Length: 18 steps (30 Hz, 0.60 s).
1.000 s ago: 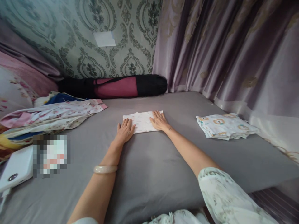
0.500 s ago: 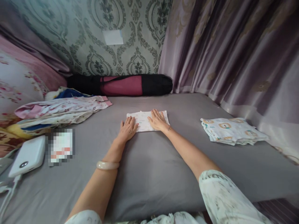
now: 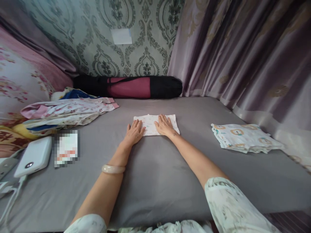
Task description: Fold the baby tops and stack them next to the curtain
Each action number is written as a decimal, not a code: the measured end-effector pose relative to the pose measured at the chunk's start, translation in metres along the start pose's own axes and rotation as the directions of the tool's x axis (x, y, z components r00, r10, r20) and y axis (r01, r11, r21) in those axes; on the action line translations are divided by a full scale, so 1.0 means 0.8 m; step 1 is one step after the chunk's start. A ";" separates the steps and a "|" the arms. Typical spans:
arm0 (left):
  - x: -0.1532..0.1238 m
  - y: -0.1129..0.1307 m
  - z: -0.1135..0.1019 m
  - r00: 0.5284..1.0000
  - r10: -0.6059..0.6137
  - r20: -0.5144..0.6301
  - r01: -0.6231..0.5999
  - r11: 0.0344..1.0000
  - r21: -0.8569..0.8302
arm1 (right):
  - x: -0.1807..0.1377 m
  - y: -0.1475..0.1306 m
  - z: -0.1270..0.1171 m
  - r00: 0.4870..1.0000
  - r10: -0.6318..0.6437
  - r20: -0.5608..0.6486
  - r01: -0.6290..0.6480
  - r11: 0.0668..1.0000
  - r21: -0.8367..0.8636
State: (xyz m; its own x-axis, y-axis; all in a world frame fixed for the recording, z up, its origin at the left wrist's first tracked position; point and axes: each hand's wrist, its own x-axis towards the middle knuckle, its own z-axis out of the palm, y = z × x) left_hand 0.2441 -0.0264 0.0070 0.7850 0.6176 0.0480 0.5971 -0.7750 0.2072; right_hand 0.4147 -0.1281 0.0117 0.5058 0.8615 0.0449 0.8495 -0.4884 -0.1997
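A white cloth [image 3: 149,124] with a faint print lies folded into a flat rectangle on the grey sheet [image 3: 155,174]. My left hand [image 3: 134,131] rests on its left edge, fingers stretched out and apart. On the right part of the cloth my right hand [image 3: 165,125] lies flat with its fingers spread. Neither hand grips anything. Off to the right sits a folded stack of white printed cloth [image 3: 245,137] with orange and green figures, apart from both hands.
At the left lie a pile of clothes [image 3: 73,111], a white power bank [image 3: 34,157] with cables, and a blurred-out item [image 3: 66,149]. A long black and red bag [image 3: 128,87] lies along the patterned wall. Purple curtains [image 3: 218,48] hang at the right.
The camera view has shifted slightly, so everything on the bed appears a little further right. Both hands stay flat on the white cloth.
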 end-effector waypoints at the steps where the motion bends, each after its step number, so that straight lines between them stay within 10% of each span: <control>1: 0.000 0.000 0.000 1.000 -0.002 0.002 0.002 1.000 -0.002 | 0.000 -0.004 -0.001 1.000 -0.004 -0.009 0.004 1.000 0.002; 18: 0.006 -0.006 0.010 1.000 -0.007 -0.025 0.005 0.998 -0.061 | 0.013 -0.039 0.021 0.999 -0.045 -0.023 0.046 0.997 0.054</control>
State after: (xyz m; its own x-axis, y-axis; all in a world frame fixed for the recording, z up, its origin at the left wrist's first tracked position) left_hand 0.2461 -0.0206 -0.0017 0.7767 0.6259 0.0705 0.5901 -0.7622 0.2663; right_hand 0.3907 -0.1018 0.0020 0.4704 0.8791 0.0765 0.8627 -0.4398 -0.2497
